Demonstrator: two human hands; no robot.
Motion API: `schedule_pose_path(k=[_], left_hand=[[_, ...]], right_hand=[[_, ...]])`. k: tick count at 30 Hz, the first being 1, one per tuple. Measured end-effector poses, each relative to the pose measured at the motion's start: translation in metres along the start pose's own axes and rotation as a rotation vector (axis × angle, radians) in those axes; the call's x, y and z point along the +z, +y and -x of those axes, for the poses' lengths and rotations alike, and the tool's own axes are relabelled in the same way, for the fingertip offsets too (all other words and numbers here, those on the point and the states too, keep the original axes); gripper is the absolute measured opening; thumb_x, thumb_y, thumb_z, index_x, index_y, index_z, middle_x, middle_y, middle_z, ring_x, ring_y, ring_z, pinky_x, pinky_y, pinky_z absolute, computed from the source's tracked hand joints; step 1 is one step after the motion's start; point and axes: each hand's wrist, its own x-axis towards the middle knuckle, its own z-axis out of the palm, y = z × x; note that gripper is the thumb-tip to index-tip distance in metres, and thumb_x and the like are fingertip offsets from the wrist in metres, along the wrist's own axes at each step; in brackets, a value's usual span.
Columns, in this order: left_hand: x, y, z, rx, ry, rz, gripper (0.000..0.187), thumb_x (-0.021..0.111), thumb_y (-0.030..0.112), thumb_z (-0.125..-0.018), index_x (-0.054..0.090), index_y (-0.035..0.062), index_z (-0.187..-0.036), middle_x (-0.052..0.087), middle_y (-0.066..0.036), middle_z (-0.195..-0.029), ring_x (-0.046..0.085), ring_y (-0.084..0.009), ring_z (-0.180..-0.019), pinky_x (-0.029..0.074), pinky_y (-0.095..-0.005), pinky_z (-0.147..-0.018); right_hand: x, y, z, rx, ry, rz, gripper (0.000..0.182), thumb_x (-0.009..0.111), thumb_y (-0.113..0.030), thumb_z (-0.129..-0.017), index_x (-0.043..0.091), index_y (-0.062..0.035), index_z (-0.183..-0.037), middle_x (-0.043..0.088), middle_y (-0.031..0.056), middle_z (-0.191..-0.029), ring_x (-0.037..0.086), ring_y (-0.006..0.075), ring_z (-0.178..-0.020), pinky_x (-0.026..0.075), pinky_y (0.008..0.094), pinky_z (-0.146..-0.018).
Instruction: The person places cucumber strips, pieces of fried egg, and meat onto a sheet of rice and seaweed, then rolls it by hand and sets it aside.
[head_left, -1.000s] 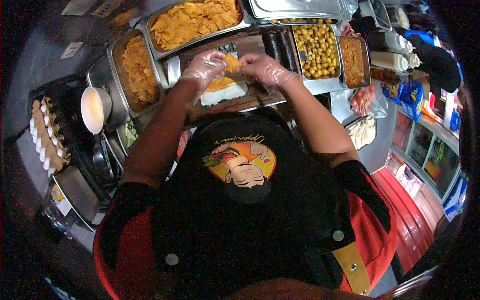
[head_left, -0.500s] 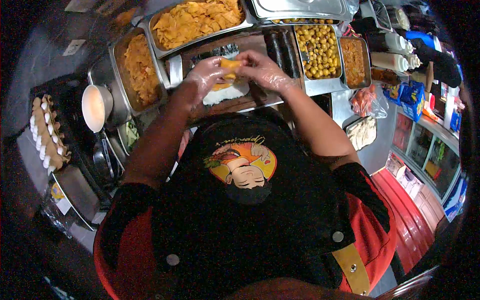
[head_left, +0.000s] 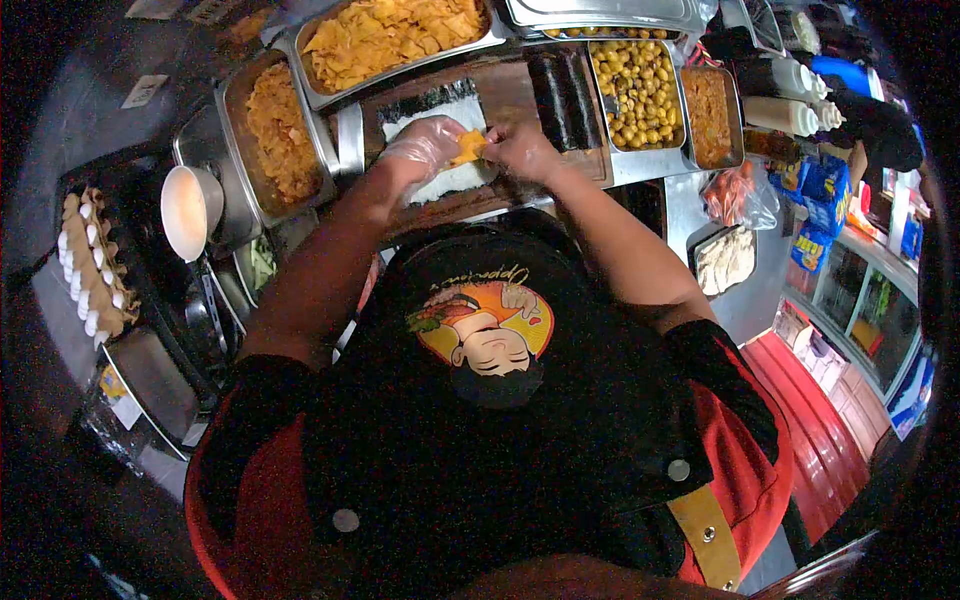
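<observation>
Both my hands wear thin clear gloves. My left hand (head_left: 428, 143) and my right hand (head_left: 525, 152) pinch a yellow-orange strip of food (head_left: 468, 148) between them, low over a layer of white rice (head_left: 452, 180). The rice covers a dark seaweed sheet (head_left: 440, 97) whose bare black edge shows on the far side. Under it lies a brown cutting board (head_left: 515, 85). Two seaweed rolls (head_left: 565, 100) rest side by side on the board, to the right of my right hand.
Behind the board stands a tray of flat orange pieces (head_left: 395, 38). An orange-brown food tray (head_left: 275, 140) and a white bowl (head_left: 190, 212) are at left, beyond them eggs (head_left: 95, 260). At right are small round yellow-brown pieces (head_left: 638, 95), a reddish-brown filling tray (head_left: 710, 115) and squeeze bottles (head_left: 790, 115).
Both hands have come lower and closer toward me with the yellow-orange strip, which is now near the rice. More of the seaweed's far edge shows.
</observation>
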Motion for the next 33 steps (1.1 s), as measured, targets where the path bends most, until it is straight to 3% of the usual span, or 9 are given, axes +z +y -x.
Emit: schedule_pose_path(k=[1, 5, 10, 14, 16, 19, 23, 25, 33], left_hand=[[0.003, 0.000, -0.001, -0.040, 0.035, -0.173, 0.029, 0.079, 0.010, -0.089, 0.072, 0.0063, -0.116, 0.073, -0.006, -0.107, 0.069, -0.0193, -0.095, 0.057, -0.0354, -0.089], [0.012, -0.016, -0.007, -0.015, 0.093, -0.267, 0.028, 0.081, 0.016, -0.089, 0.073, 0.0062, -0.115, 0.075, -0.009, -0.105, 0.072, -0.0229, -0.099, 0.057, -0.0360, -0.091], [0.012, -0.013, 0.012, 0.309, 0.321, -0.655, 0.035, 0.083, 0.025, -0.087, 0.074, 0.0078, -0.116, 0.073, -0.016, -0.112, 0.071, -0.0369, -0.102, 0.057, -0.0453, -0.093], [0.007, 0.004, 0.023, 0.168, 0.261, -0.733, 0.041, 0.083, 0.030, -0.084, 0.077, 0.0069, -0.116, 0.071, -0.018, -0.119, 0.069, -0.0373, -0.112, 0.056, -0.0448, -0.098], [0.005, 0.004, 0.029, 0.193, 0.227, -0.786, 0.039, 0.084, 0.032, -0.082, 0.079, 0.0077, -0.111, 0.071, -0.018, -0.114, 0.070, -0.0369, -0.108, 0.056, -0.0463, -0.095], [0.006, -0.002, 0.025, 0.221, 0.217, -0.806, 0.035, 0.084, 0.032, -0.083, 0.079, 0.0088, -0.109, 0.071, -0.016, -0.109, 0.070, -0.0376, -0.105, 0.056, -0.0473, -0.093], [0.010, -0.018, 0.016, 0.291, 0.232, -0.797, 0.031, 0.083, 0.031, -0.085, 0.079, 0.0101, -0.107, 0.071, -0.015, -0.106, 0.069, -0.0373, -0.103, 0.057, -0.0469, -0.091], [0.012, -0.019, 0.017, 0.394, 0.255, -0.770, 0.028, 0.083, 0.030, -0.086, 0.080, 0.0113, -0.106, 0.071, -0.014, -0.105, 0.070, -0.0358, -0.101, 0.057, -0.0456, -0.090], [0.008, -0.025, 0.017, 0.361, 0.310, -0.758, 0.022, 0.081, 0.030, -0.087, 0.081, 0.0125, -0.101, 0.071, -0.012, -0.100, 0.070, -0.0350, -0.096, 0.057, -0.0460, -0.088]], right_hand=[[0.005, 0.004, -0.001, -0.004, 0.019, 0.003, 0.035, 0.077, -0.043, -0.092, 0.076, -0.0098, -0.104, 0.078, 0.0186, -0.098, 0.075, 0.0378, -0.092, 0.058, 0.0474, -0.088], [0.008, 0.003, 0.003, 0.047, 0.020, 0.071, 0.039, 0.077, -0.043, -0.092, 0.076, -0.0078, -0.108, 0.077, 0.0225, -0.104, 0.075, 0.0412, -0.094, 0.059, 0.0503, -0.088], [0.002, -0.004, 0.010, 0.032, 0.029, 0.399, 0.040, 0.073, -0.039, -0.094, 0.074, -0.0035, -0.114, 0.076, 0.0258, -0.108, 0.074, 0.0444, -0.096, 0.059, 0.0547, -0.089], [0.004, -0.005, 0.014, 0.075, 0.020, 0.426, 0.037, 0.071, -0.035, -0.095, 0.075, -0.0045, -0.114, 0.075, 0.0254, -0.109, 0.073, 0.0446, -0.101, 0.059, 0.0547, -0.092], [0.001, -0.011, 0.021, -0.429, 0.160, 0.383, 0.037, 0.074, -0.026, -0.094, 0.072, -0.0098, -0.127, 0.073, 0.0203, -0.113, 0.070, 0.0404, -0.106, 0.055, 0.0489, -0.095], [-0.007, -0.023, 0.020, -0.598, 0.069, 0.331, 0.041, 0.072, -0.022, -0.093, 0.070, -0.0122, -0.133, 0.071, 0.0195, -0.118, 0.068, 0.0405, -0.111, 0.054, 0.0482, -0.100], [-0.009, -0.034, 0.017, -0.502, 0.007, 0.432, 0.038, 0.073, -0.022, -0.093, 0.072, -0.0127, -0.129, 0.072, 0.0187, -0.111, 0.068, 0.0406, -0.107, 0.054, 0.0487, -0.097], [-0.016, -0.045, 0.021, -0.339, 0.002, 0.571, 0.033, 0.073, -0.022, -0.091, 0.075, -0.0141, -0.123, 0.072, 0.0168, -0.110, 0.069, 0.0396, -0.106, 0.055, 0.0499, -0.095], [-0.005, -0.030, 0.012, -0.472, 0.142, 0.536, 0.026, 0.071, -0.024, -0.089, 0.080, -0.0175, -0.113, 0.075, 0.0136, -0.109, 0.071, 0.0371, -0.105, 0.057, 0.0511, -0.092]])
